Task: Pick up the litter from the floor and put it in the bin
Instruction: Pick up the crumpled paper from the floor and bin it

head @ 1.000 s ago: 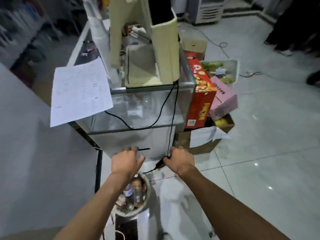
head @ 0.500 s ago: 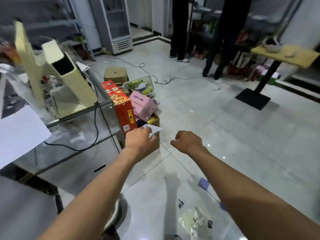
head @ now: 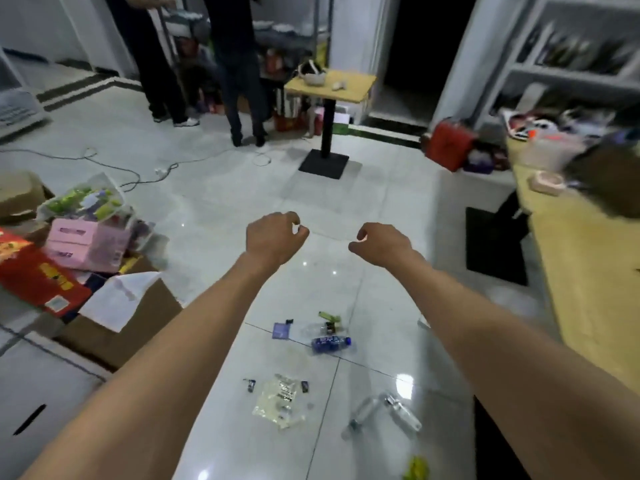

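Note:
Litter lies scattered on the white tiled floor below my arms: a blue-labelled plastic bottle [head: 330,342], a clear bottle with a green scrap [head: 323,325], a purple square wrapper [head: 280,330], a clear plastic bag [head: 280,400], two clear bottles [head: 384,414], small dark wrappers [head: 250,384] and a yellow scrap [head: 417,467]. My left hand [head: 273,239] and my right hand [head: 379,244] hang in the air above the floor, fingers loosely curled, holding nothing. The bin is out of view.
Cardboard boxes with a red carton [head: 34,275] and a pink box [head: 88,244] pile up at the left. A wooden table [head: 588,271] runs along the right. A small pedestal table [head: 329,88] stands ahead. Two persons' legs [head: 239,81] and cables [head: 138,174] are farther back.
My view has swung right, from the glass counter and the bin at my feet to the open floor with litter. Both hands have left the counter and lifted into the air, empty.

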`<state>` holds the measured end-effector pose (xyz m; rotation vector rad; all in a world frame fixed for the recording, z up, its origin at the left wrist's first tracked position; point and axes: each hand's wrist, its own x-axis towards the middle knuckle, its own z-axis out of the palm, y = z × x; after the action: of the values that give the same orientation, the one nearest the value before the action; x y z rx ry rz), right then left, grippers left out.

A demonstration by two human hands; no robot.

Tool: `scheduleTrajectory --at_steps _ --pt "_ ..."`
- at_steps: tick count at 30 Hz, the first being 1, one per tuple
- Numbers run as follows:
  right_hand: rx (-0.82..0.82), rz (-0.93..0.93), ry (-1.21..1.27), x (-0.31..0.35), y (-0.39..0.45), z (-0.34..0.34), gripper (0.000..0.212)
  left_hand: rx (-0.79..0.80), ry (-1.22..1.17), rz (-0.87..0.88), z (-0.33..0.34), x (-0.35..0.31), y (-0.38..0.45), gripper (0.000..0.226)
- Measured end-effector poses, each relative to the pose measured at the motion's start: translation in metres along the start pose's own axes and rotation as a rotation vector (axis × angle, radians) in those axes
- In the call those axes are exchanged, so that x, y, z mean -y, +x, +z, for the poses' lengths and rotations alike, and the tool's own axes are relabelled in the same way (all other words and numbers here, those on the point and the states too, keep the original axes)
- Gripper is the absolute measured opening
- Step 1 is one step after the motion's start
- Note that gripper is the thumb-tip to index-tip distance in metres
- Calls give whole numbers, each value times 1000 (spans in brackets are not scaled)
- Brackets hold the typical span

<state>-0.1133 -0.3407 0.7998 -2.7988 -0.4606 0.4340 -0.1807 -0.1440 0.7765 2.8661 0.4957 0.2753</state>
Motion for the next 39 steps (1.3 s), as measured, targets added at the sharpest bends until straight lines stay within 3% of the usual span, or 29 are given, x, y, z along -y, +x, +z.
scheduleTrajectory --at_steps 8,16,22,33,39 --pt "-73 209 141 -180 -30 -36 41 42 -29 177 43 -167 -2 36" --pt "-112 367 297 -281 -34 -26 46 126 -28 254 93 -239 10 35" --pt "-130 475 361 -329 -2 -10 50 177 -41 309 140 -258 45 35" --pt "-158 617 369 -380 158 32 46 229 -68 303 242 -248 198 35" --pt "-118 636 374 -423 237 101 48 253 -71 266 334 -236 245 35"
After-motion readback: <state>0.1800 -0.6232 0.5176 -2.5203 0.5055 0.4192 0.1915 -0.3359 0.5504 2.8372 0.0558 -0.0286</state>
